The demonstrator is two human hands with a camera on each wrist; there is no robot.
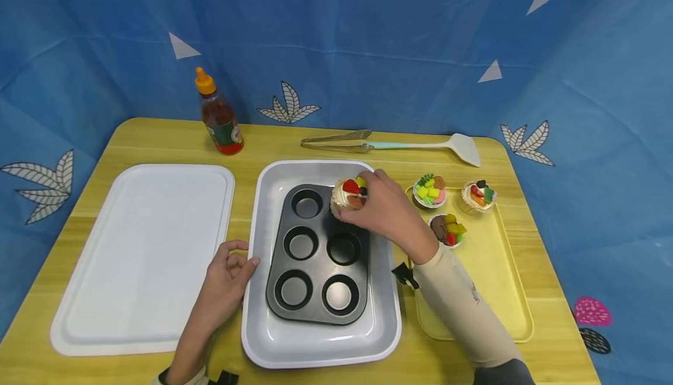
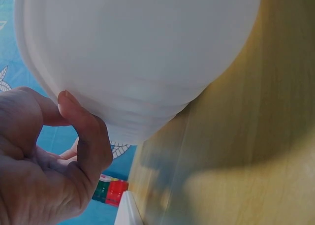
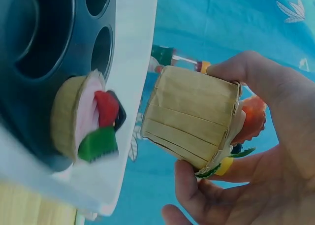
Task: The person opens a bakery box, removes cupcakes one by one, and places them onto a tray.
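Note:
My right hand (image 1: 386, 207) grips a toy cupcake (image 1: 344, 195) with a strawberry-like topping, above the far right part of the dark muffin tin (image 1: 322, 256). In the right wrist view, its ridged tan case (image 3: 192, 116) shows between thumb and fingers. A second cupcake (image 3: 66, 117) with red, green and black toppings appears to sit in the tin there; hand and held cupcake cover that spot in the head view. My left hand (image 1: 226, 277) pinches the left rim of the white deep tray (image 1: 321, 350) under the tin. Several of the tin's cups are visibly bare inside.
Three more cupcakes (image 1: 429, 191) are on and around the yellow tray (image 1: 489, 274) at the right. A flat white tray (image 1: 147, 256) lies left. Behind stand a sauce bottle (image 1: 222, 119), tongs (image 1: 336, 141) and a white spatula (image 1: 462, 148). A blue cloth (image 1: 326, 23) hangs behind the table.

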